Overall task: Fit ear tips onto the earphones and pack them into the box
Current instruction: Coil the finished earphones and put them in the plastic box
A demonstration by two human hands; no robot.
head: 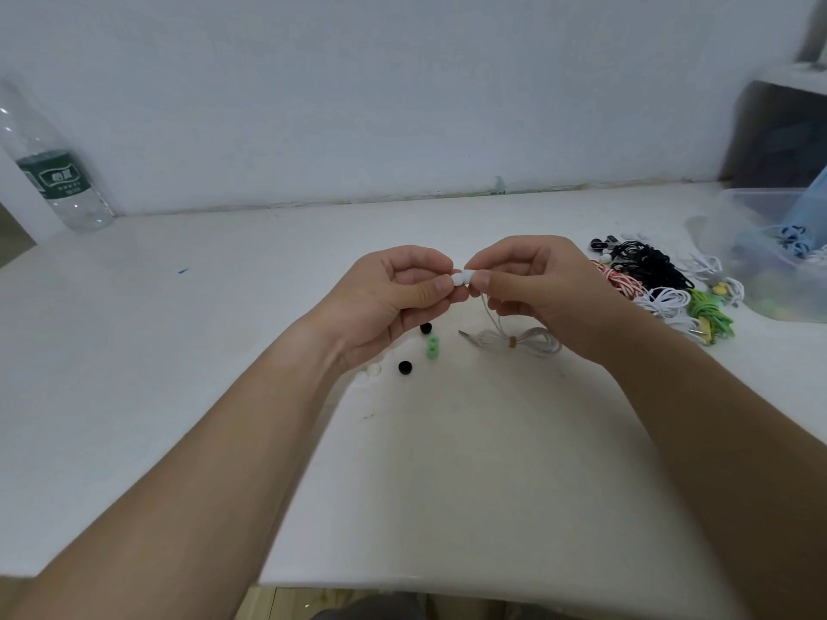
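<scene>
Fitting a white ear tip at mid-bench [223, 351]

The left hand [394, 297] pinches the ear tip [457, 279] and the right hand [537, 288] pinches the earbud [468, 276], probably to press them together. The bundled cable [514, 342] trails below. Waiting earphones [662, 284] and the box [769, 261] sit at the right edge.

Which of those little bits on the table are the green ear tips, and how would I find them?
On the white table, find the person's left hand, raised mid-table. Beside its wrist, toward the coiled white cable, sit the green ear tips, two together. The black tips and white tips nearby differ in colour alone.
</scene>
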